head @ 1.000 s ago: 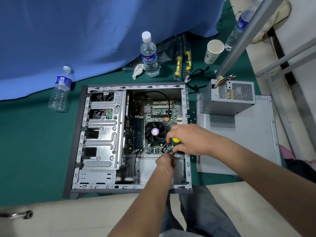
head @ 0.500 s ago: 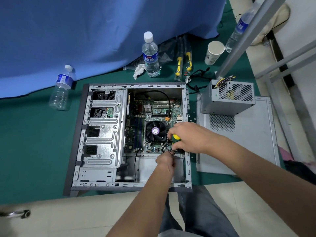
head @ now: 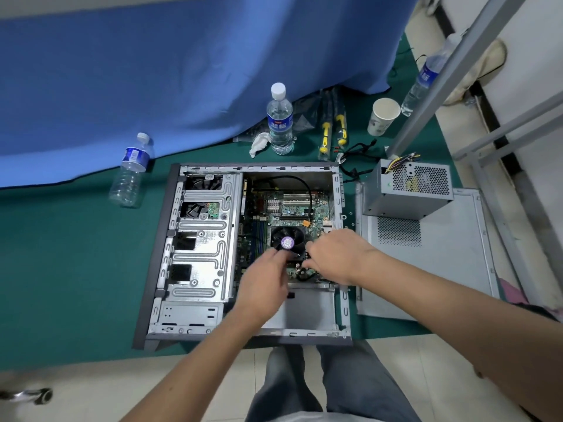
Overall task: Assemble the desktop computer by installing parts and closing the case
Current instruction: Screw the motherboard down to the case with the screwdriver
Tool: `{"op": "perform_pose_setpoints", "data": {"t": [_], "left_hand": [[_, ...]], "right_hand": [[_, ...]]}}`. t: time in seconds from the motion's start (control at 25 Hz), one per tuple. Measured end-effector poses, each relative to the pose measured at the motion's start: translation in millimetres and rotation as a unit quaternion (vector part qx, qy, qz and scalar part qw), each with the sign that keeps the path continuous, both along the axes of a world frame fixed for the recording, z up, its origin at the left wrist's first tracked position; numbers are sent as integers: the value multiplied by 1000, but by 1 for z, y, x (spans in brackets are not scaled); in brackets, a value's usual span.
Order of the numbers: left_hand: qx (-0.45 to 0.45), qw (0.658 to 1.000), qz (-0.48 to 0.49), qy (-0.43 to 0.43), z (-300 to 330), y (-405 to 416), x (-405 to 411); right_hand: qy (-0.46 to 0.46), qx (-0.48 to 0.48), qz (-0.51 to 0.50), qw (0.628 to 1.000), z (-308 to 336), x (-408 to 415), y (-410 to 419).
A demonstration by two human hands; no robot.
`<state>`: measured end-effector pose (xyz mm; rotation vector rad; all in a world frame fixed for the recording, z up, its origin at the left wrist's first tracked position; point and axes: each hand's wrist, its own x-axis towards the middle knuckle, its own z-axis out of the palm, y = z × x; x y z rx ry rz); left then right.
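L hand [head: 263,284] moved up to fan [head: 288,242], fingers touch it. R hand [head: 332,257] curled, grip hidden, can't tell. Screwdriver hidden; slip could scratch board [head: 300,208].

right hand [head: 333,257] hiding its grip, left hand [head: 263,284] motion-blurred

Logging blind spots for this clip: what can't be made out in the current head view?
- Screwdriver: none shows; the right hand covers anything in its grip.
- Left hand fingertips: blurred at the CPU fan, so contact is unclear.
- Motherboard near edge: hidden under both hands.
- Far-right water bottle: partly behind the metal frame bar.
- Cup print: too small to read.
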<state>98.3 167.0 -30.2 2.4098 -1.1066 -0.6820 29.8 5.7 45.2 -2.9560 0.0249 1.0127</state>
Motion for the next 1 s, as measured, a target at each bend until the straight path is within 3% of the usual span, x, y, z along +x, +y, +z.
{"op": "perform_pose_setpoints", "data": {"t": [0.12, 0.2, 0.32, 0.48, 0.56, 0.8, 1.0], "left_hand": [[-49, 984, 45, -168, 8, 37, 29], [17, 980, 114, -163, 0, 56, 48], [84, 980, 103, -145, -22, 72, 58], [69, 977, 100, -175, -32, 75, 59], [65, 976, 104, -179, -31, 75, 60], [79, 974, 107, -182, -29, 73, 58], [70, 973, 115, -188, -29, 74, 59]], "right_hand": [[50, 62, -49, 996, 5, 1, -1], [32, 44, -40, 998, 9, 3, 4], [-32, -55, -41, 997, 3, -1, 14], [28, -5, -102, 994, 6, 2, 12], [13, 19, -110, 994, 9, 4, 10], [-49, -92, -53, 993, -1, -7, 20], [-49, 3, -41, 998, 0, -11, 10]]}}
